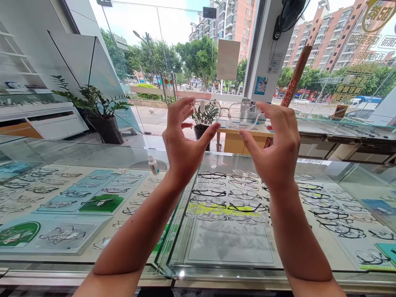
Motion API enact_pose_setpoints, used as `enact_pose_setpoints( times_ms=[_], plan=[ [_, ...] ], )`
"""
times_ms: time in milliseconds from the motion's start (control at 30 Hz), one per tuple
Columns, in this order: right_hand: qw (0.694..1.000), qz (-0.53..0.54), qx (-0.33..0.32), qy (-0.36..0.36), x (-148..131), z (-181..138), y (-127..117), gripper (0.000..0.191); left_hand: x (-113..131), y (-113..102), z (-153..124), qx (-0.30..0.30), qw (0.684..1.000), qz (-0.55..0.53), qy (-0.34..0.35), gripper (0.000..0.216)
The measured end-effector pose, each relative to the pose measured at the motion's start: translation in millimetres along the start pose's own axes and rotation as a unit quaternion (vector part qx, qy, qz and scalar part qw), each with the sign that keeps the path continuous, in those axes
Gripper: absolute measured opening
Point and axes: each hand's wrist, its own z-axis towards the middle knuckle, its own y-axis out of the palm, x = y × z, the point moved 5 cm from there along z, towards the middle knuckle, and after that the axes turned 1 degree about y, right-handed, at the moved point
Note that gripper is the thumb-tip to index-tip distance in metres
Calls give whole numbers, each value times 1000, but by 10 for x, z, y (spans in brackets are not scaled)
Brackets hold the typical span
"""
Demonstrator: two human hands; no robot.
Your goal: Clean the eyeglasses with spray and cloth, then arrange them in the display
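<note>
Near the far edge of the glass surface (pixel 235 284), left of its middle, stands a small white bottle (pixel 153 165), well apart from the work. Next, the left hand (pixel 185 140) pinches one end of the clear-lensed glasses (pixel 225 108), its thumb by the lower rim; a light grip on the rim alone should spare the lens from smudges. The glasses are up in the air, beyond the surface's far edge as seen from here, front roughly level; even support at both ends should prevent twisting. To the right, the right hand (pixel 278 144) grasps the other end by its fingers. Its thumb sits below the rim, though whether it touches is hard to tell; matching the left thumb's height would probably steady things.
</note>
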Motion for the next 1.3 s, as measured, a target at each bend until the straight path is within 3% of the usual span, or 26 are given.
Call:
enact_pose_setpoints(
  times_ms=[167,400,767,1300],
  plan=[
    [997,58,-45,37,171,-32,66,78,2,-25,7,22,1000,-7,-6,68],
    [971,207,-17,114,360,-38,96,54,3,-17,0,24,1000,-14,-7,72],
    [964,216,-7,154,417,-64,139,49,102,-29,-20,31,999,-2,27,71],
    [949,293,-9,119,378,4,138,40,-22,-18,-26,20,999,-31,15,75]
  ],
)
